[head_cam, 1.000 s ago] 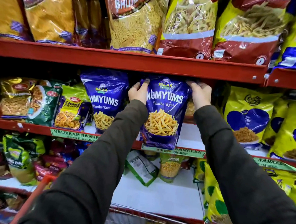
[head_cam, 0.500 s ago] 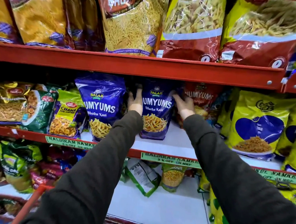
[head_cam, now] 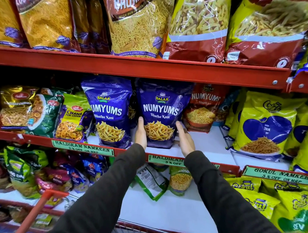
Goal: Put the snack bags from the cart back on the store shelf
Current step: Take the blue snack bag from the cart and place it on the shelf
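The cart rim shows near left, below the shelf. The left hand lies flat against the left edge of the blue bag, which stands upright on the middle shelf. The right hand is spread open just beside the bag's right edge, holding nothing. Step in hand: seating the bag. Next move: withdraw both hands and fetch another bag from the cart.

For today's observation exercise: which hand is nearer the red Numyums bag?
Right. The right hand sits just below-left of the red Numyums bag; the left hand is across the blue Numyums bag.
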A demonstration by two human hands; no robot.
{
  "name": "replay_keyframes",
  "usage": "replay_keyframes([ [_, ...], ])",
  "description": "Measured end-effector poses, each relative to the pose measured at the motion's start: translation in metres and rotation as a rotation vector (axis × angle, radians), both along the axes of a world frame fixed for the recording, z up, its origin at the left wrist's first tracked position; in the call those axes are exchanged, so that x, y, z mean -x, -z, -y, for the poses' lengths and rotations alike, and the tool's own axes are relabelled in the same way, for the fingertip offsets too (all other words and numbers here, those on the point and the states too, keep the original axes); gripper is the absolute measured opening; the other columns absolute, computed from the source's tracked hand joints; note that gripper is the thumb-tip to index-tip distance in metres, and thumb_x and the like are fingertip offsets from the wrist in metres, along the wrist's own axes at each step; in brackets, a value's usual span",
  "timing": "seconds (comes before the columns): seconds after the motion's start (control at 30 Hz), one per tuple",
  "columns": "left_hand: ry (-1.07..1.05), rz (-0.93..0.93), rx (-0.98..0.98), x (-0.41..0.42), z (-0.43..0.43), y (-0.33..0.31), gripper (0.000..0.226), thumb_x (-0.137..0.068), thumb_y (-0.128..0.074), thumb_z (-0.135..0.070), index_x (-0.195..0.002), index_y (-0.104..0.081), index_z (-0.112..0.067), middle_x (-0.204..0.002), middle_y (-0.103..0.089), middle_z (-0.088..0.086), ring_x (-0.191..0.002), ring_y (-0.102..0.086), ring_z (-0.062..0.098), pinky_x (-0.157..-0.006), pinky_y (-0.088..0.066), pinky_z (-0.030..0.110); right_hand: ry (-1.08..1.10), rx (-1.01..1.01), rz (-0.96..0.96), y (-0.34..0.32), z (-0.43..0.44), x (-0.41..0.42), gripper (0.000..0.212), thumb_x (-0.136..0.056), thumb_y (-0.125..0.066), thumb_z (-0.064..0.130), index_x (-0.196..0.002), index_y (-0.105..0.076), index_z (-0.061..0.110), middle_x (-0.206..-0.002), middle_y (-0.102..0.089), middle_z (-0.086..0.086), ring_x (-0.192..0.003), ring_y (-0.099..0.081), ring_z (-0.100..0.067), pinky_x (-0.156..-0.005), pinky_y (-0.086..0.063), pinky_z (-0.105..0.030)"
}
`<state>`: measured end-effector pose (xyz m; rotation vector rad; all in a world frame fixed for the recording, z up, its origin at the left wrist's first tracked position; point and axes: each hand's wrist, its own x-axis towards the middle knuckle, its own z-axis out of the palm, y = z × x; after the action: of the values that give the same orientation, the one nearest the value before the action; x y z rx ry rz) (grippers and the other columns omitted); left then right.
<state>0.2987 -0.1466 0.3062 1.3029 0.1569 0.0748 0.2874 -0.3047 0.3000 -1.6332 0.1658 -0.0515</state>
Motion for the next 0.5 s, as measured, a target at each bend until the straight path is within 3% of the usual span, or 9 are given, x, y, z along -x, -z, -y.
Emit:
replay_keyframes([
  [0.13,-0.012,0.041,-0.022,0.018,-0.001,0.007,0.069,-0.090,-0.028,-0.066,-0.141,-0.044,-0.023,-0.145,-0.052,0.003,-0.132,-0.048,0.020,-0.119,-0.031,0.045,-0.007,0.036,0.070,0.010,0.004,0.017,0.073,-0.064,-0.047,0.093,-0.092,-0.066,0.028,-0.115,-0.071,-0.011,-0.109,-0.066,-0.034,-0.103,-0.049,-0.056],
  [0.23,-0.073,0.040,-0.145,0.029,-0.002,0.006,0.072,-0.087,-0.025,-0.068,-0.145,-0.035,-0.025,-0.151,-0.043,0.004,-0.138,-0.040,0.023,-0.120,-0.026,0.048,-0.001,0.047,0.101,0.012,0.005,0.028,0.090,-0.066,-0.048,0.091,-0.102,-0.064,0.010,-0.116,-0.071,-0.018,-0.111,-0.065,-0.037,-0.102,-0.050,-0.057],
  [0.3,-0.085,0.005,-0.232,0.032,-0.003,0.003,0.075,-0.087,-0.021,-0.069,-0.147,-0.032,-0.024,-0.152,-0.041,0.005,-0.140,-0.037,0.027,-0.120,-0.024,0.049,-0.002,0.069,0.106,0.011,0.005,0.034,0.092,-0.067,-0.047,0.090,-0.106,-0.064,0.007,-0.119,-0.070,-0.017,-0.113,-0.064,-0.034,-0.103,-0.050,-0.055],
  [0.43,-0.077,-0.062,-0.344,0.038,-0.005,-0.005,0.075,-0.091,-0.020,-0.067,-0.149,-0.028,-0.021,-0.155,-0.036,0.008,-0.142,-0.034,0.031,-0.120,-0.023,0.050,-0.012,0.116,0.107,0.006,0.005,0.042,0.068,-0.083,-0.049,0.073,-0.106,-0.066,0.012,-0.122,-0.069,-0.015,-0.116,-0.061,-0.032,-0.105,-0.048,-0.045],
  [0.5,-0.141,-0.014,-0.374,0.045,-0.006,-0.004,0.066,-0.095,-0.026,-0.058,-0.148,-0.032,-0.020,-0.154,-0.038,0.010,-0.139,-0.037,0.030,-0.119,-0.026,0.046,0.050,0.147,0.177,0.007,0.005,0.049,0.047,-0.090,-0.053,0.059,-0.108,-0.066,0.018,-0.114,-0.069,-0.007,-0.110,-0.062,-0.025,-0.095,-0.046,-0.033],
])
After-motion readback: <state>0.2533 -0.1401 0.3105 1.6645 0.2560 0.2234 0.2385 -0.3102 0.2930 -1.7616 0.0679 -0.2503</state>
